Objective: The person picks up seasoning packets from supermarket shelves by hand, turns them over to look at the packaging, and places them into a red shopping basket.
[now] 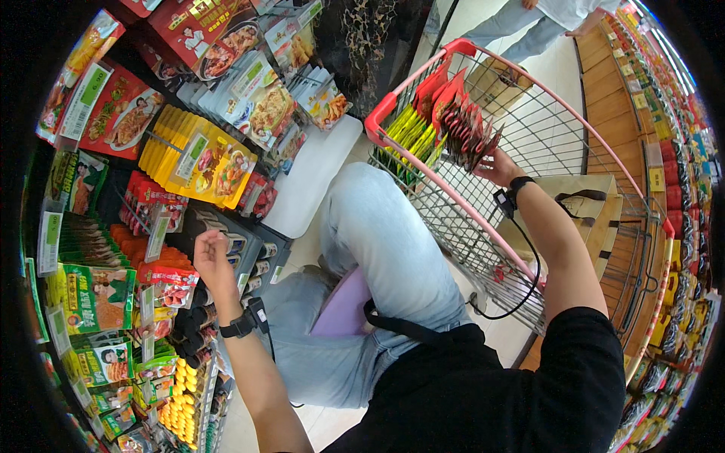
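A row of glossy dark red food packets [465, 131] stands in the wire shopping cart [558, 119]. My right hand [498, 168] is at the near end of that row, its fingers around the edge of the end packets. Beside them stand yellow-green packets [409, 139] in a tight row, with brighter red packets [447, 93] behind. My left hand [215, 257] is empty, with loosely curled fingers, in front of the shelf rack. Closest to it are hanging red-and-white packets [170, 283] and dark-capped jars [195, 320]. Both wrists wear black bands with cabled devices.
Yellow hanging packets [218, 175] and a white ledge [317, 175] stick out from the rack on the left. My jeans-clad knees are bent above a purple seat [345, 306]. Paper bags [583, 212] show through the cart's wires. A person [521, 28] stands beyond; wooden shelving [612, 90] lines the right.
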A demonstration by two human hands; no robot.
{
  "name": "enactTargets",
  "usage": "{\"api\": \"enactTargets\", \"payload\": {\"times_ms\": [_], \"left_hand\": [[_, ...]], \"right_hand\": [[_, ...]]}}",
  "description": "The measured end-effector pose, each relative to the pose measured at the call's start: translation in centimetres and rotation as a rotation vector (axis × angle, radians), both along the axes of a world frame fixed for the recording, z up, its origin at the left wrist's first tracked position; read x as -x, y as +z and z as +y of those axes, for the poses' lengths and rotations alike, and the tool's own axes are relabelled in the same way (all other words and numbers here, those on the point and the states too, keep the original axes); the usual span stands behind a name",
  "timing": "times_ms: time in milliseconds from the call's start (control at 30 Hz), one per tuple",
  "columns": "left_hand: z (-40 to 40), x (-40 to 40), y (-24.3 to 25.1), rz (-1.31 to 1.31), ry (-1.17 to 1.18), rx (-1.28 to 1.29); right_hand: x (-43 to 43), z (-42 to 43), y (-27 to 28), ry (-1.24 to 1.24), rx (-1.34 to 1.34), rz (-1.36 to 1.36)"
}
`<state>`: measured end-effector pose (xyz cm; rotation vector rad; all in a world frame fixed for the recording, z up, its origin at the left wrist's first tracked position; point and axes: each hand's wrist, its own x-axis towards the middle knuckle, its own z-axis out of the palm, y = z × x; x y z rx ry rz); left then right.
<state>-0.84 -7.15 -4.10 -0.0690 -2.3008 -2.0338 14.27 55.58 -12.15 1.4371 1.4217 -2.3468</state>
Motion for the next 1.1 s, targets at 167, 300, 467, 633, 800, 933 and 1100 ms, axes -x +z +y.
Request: {"api": "enactTargets", "payload": {"times_ms": [167,300,467,633,800,933,1100], "left_hand": [[0.2,0.1,-0.1,-0.012,-0.009,0.035],[-0.1,0.1,-0.4,-0.006,-0.013,0.038],[-0.6,0.8,-1.0,0.055,0.010,0.038],[-1.4,0.6,-0.4,0.070,0.067,0.028],[-0.4,1.9,-1.4,-0.023,0.067,-0.080],[-3.7,1.9,-1.3,-0.173,0.154,-0.158],[-4.9,5.0,-1.9,-0.224,0.206,-0.300]], "right_hand": [[-0.1,-0.9,0.6,0.042,0.005,0.050],[0.3,0.0,-2.0,0.034,0.056,0.046],[-1.7,4.3,-5.6,0.065,0.194,0.078],[-2.4,7.5,-5.5,-0.131,-0.241,-0.103],[-0.1,11.2,1.1,-0.471,-1.184,0.003],[5.5,-3.1,14.0,-0.227,-0.993,0.516],[7.3,-11.9,21.8,0.110,-0.891,0.841]]}}
